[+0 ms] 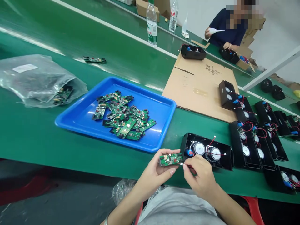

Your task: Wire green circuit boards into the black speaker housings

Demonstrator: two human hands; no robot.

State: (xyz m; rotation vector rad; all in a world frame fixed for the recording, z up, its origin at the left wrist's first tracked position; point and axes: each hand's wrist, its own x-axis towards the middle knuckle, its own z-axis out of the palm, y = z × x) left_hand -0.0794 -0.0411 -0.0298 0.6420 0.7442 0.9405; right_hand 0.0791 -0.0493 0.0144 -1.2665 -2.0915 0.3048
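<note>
A small green circuit board [171,159] lies in my left hand [156,171], with the fingers behind it and the thumb along its near edge. My right hand [199,175] pinches a small white plug [182,164] on a thin cable, right at the board's right end. Whether the plug is seated in the board I cannot tell. Just beyond my right hand sits a black speaker housing [225,153] with two round silver speaker drivers [199,148], a blue part and red wires; my fingers cover some of its near side.
A blue tray [164,125] of circuit boards is ahead, left of the housing. A plastic bag [35,82] with boards lies further left. Several black housings [243,147] stand at right, beside a cardboard sheet [199,84]. Across the bench a person [225,25] works near bottles [152,26].
</note>
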